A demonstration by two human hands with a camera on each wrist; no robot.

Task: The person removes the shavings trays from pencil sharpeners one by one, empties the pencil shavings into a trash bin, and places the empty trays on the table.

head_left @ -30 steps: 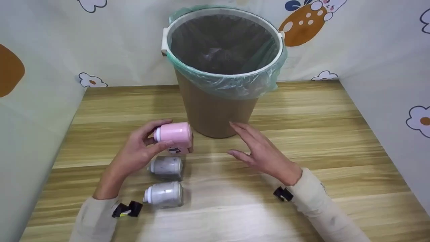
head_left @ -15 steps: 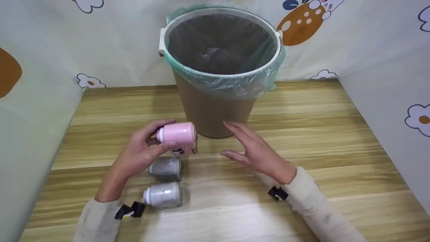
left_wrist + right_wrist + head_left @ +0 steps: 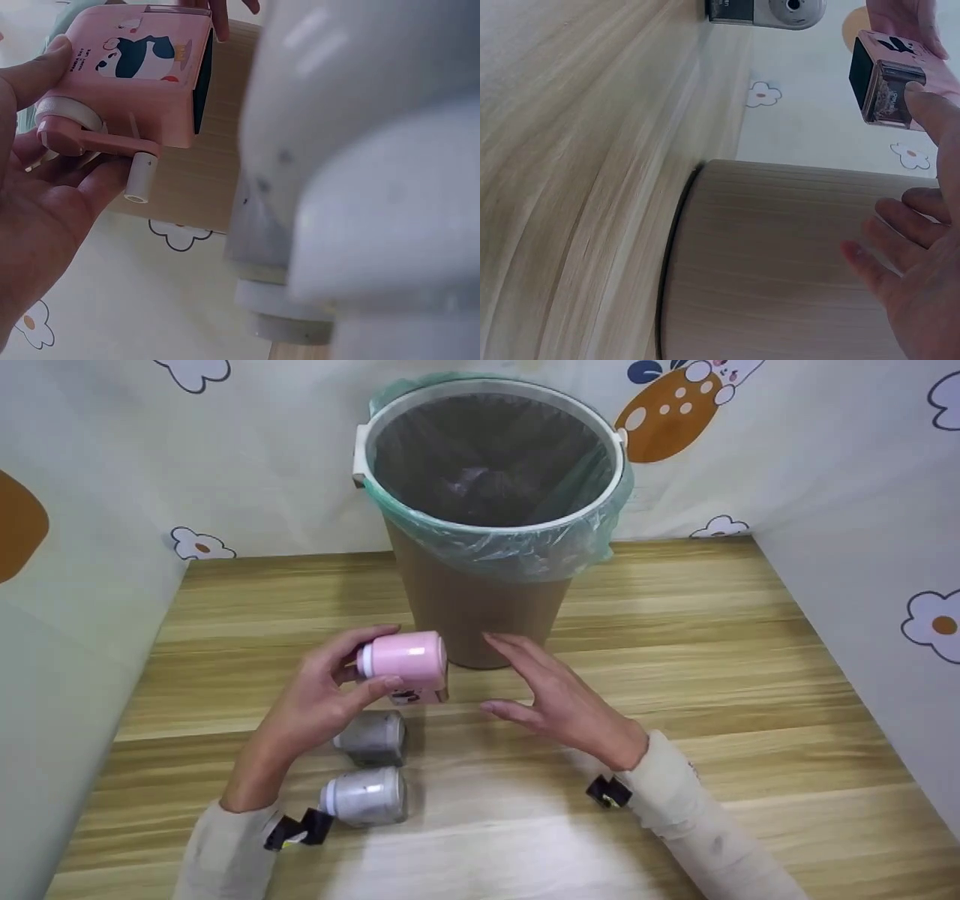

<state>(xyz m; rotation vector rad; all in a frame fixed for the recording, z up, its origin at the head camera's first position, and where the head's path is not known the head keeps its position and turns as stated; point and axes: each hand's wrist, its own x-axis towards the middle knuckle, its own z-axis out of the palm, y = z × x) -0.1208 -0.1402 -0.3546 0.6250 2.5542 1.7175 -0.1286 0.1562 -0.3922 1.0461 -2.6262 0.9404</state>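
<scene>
My left hand point(image 3: 315, 701) grips a pink hand-crank pencil sharpener point(image 3: 409, 656) above the table. In the left wrist view its panda print, crank arm and white crank knob point(image 3: 140, 178) show. A clear drawer point(image 3: 896, 94) is visible in the right wrist view, where my right thumb overlaps it. My right hand point(image 3: 574, 705) holds nothing, its fingers extended and apart from the sharpener in the head view. Below the left hand lie two grey rounded bodies with pale collars, the farther one point(image 3: 373, 739) partly hidden by that hand, the nearer one point(image 3: 367, 796) in full sight.
A tall brown bin point(image 3: 480, 607) with a green plastic liner point(image 3: 525, 556) stands at the back, just beyond both hands. Pale patterned sheeting point(image 3: 97, 472) encloses the wooden table point(image 3: 712, 660) at the back and sides. Large blurred pale shapes fill the left wrist view's right side.
My left hand has drifted slightly right with the pencil sharpener. My right hand has moved left, narrowing the gap. The two grey bodies stay where they lie.
</scene>
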